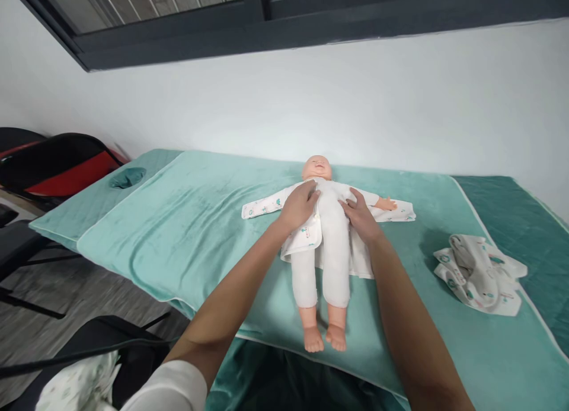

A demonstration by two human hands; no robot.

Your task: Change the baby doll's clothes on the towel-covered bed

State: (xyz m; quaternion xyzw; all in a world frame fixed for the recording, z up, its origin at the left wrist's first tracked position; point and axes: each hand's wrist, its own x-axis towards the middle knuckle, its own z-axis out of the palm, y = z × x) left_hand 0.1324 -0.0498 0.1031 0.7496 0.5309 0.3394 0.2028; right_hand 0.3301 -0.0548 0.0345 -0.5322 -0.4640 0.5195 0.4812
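Note:
A baby doll (336,224) lies face up, with its head toward the wall and its bare feet toward me. Its body and limbs are padded in white. Under and around it is spread a white printed baby shirt (304,236), whose left front flap is folded over the doll's hip. My left hand (301,205) is closed at the doll's chest on the shirt's left side, its fingertips partly hidden. My right hand (361,215) rests at the other side of the torso, thumb and fingers apart. The doll's hand shows beside the right sleeve (402,211).
A crumpled white printed baby garment (482,275) lies at the right on the green massage bed (200,221). The bed has a face hole (127,177) at its left end. Black and red chairs (66,165) stand left, and printed cloth (82,381) lies on a near black chair.

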